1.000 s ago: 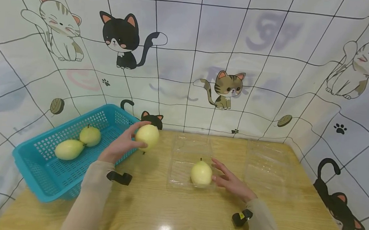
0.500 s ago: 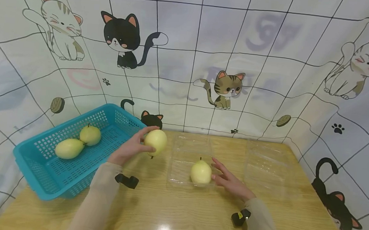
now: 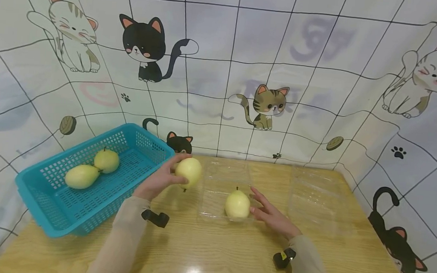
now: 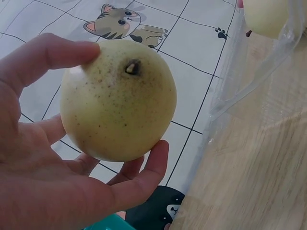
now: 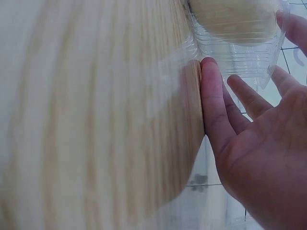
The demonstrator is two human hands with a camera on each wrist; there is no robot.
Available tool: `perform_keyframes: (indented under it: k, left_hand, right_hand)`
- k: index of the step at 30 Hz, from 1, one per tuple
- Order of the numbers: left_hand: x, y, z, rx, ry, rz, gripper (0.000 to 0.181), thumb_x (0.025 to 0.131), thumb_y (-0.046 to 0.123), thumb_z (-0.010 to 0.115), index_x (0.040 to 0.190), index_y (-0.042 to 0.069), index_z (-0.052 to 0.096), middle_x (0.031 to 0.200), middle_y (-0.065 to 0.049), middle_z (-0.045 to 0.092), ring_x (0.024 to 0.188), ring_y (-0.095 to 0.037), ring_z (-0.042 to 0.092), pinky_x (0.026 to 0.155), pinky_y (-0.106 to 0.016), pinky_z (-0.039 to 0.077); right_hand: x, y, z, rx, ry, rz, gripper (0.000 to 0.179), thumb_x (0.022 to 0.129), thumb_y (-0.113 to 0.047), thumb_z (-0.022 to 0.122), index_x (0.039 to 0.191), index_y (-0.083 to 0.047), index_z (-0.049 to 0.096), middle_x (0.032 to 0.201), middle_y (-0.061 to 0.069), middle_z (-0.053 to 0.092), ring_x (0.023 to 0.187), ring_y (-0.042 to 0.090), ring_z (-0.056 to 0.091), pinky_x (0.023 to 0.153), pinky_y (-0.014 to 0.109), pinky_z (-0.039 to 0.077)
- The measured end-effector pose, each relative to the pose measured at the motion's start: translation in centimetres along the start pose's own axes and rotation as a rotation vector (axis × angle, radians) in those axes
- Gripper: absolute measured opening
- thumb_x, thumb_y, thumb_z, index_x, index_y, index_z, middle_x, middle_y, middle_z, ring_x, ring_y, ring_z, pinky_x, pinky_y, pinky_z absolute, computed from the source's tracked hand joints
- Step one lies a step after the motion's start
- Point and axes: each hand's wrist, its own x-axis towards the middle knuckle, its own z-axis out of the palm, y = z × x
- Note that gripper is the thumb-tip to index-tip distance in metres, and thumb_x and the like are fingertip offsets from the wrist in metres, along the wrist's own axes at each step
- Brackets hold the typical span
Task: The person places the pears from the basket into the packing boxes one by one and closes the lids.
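My left hand [image 3: 157, 183] grips a pale yellow pear [image 3: 189, 172] in the air, just left of a clear plastic container [image 3: 213, 198]. In the left wrist view, fingers and thumb curve round this pear [image 4: 117, 105], whose dark-stemmed end faces the camera. Another pear [image 3: 237, 205] sits in the container's near right part, stem up. My right hand [image 3: 273, 218] is at the container's right side with its fingers extended. From the right wrist, the fingertips [image 5: 209, 64] lie beside or against the clear wall; exact contact is hard to tell.
A teal basket [image 3: 96, 214] at the left holds two pears, one lying on its side [image 3: 82, 176] and one behind it [image 3: 106, 161]. A second clear container [image 3: 315, 200] stands on the wooden table [image 3: 194, 246] at the right. Cat-patterned cloth [image 3: 208, 67] hangs behind.
My left hand has carried its pear rightward and slightly down, from the basket's right edge toward the clear container. The right hand has stayed nearly still beside the container.
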Motion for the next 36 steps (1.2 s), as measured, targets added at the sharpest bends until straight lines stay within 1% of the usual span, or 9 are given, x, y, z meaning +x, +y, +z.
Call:
perform_keyframes:
  k: [4,8,13,16,23,25,27,32,36]
  left_hand:
    - [0.1,-0.4,0.4,0.016,0.000,0.001,0.074,0.081,0.009,0.074,0.144,0.030,0.041,0.142,-0.005,0.037,0.116,-0.036,0.042,0.092,-0.051,0.036]
    - [0.2,-0.6,0.9,0.029,0.001,-0.004,0.074,0.080,0.009,0.073,0.144,0.028,0.042,0.145,-0.003,0.034,0.116,-0.037,0.041,0.092,-0.052,0.036]
    - [0.4,-0.8,1.3,0.031,0.005,-0.030,0.074,0.080,0.010,0.074,0.145,0.027,0.042,0.142,-0.007,0.039,0.115,-0.037,0.042,0.093,-0.052,0.035]
    - [0.5,-0.8,1.6,0.024,0.011,-0.047,0.075,0.079,0.010,0.075,0.144,0.027,0.043,0.141,-0.007,0.040,0.115,-0.036,0.043,0.094,-0.053,0.034]
    - [0.6,-1.0,2.3,0.019,-0.011,-0.034,0.075,0.079,0.009,0.074,0.146,0.023,0.042,0.147,-0.006,0.035,0.120,-0.037,0.042,0.096,-0.056,0.033]
    - [0.7,-1.1,2.6,0.028,-0.012,-0.038,0.075,0.079,0.010,0.075,0.144,0.025,0.043,0.147,-0.005,0.035,0.122,-0.036,0.041,0.097,-0.056,0.033]
    - [0.8,-1.0,2.8,0.028,-0.026,-0.027,0.074,0.079,0.010,0.075,0.144,0.024,0.043,0.147,-0.005,0.036,0.123,-0.037,0.041,0.097,-0.056,0.033]
    - [1.1,-1.0,3.4,0.028,-0.056,-0.004,0.073,0.079,0.010,0.075,0.144,0.020,0.043,0.143,-0.007,0.039,0.118,-0.036,0.043,0.094,-0.051,0.036]
    - [1.4,-0.9,4.0,0.046,-0.070,0.009,0.073,0.078,0.009,0.075,0.144,0.020,0.044,0.143,-0.007,0.040,0.114,-0.036,0.046,0.091,-0.049,0.040]
  right_hand:
    - [0.1,0.2,0.0,-0.002,-0.005,-0.005,0.066,0.103,-0.024,0.049,0.156,-0.028,0.010,0.154,0.024,0.017,0.127,0.043,0.042,0.098,0.050,0.043]
    - [0.1,0.3,0.0,0.005,-0.002,-0.009,0.066,0.103,-0.024,0.049,0.156,-0.028,0.011,0.155,0.024,0.017,0.127,0.043,0.041,0.098,0.050,0.043]
    - [0.1,0.2,0.0,0.018,0.002,-0.009,0.067,0.102,-0.023,0.050,0.156,-0.029,0.011,0.154,0.024,0.017,0.128,0.044,0.040,0.098,0.049,0.044]
    - [0.0,0.1,0.0,0.017,0.008,-0.008,0.066,0.102,-0.024,0.050,0.156,-0.028,0.011,0.154,0.024,0.018,0.127,0.043,0.040,0.097,0.049,0.044]
    - [0.1,0.2,0.0,0.009,0.012,-0.005,0.066,0.102,-0.024,0.051,0.156,-0.028,0.012,0.154,0.024,0.019,0.128,0.043,0.041,0.097,0.049,0.044]
    - [0.1,0.2,0.0,0.008,0.011,-0.004,0.066,0.102,-0.024,0.051,0.156,-0.028,0.012,0.154,0.024,0.018,0.128,0.043,0.041,0.097,0.050,0.044]
    - [0.1,0.2,0.0,0.009,0.011,-0.003,0.066,0.102,-0.024,0.051,0.156,-0.028,0.012,0.154,0.024,0.018,0.128,0.043,0.041,0.097,0.050,0.044]
    - [0.1,0.0,-0.1,0.022,-0.008,-0.012,0.067,0.102,-0.022,0.051,0.156,-0.024,0.012,0.154,0.025,0.017,0.130,0.045,0.037,0.097,0.049,0.044]
    - [0.0,-0.3,-0.5,0.042,-0.045,-0.004,0.069,0.101,-0.020,0.051,0.156,-0.021,0.011,0.155,0.024,0.017,0.132,0.045,0.034,0.099,0.049,0.043]
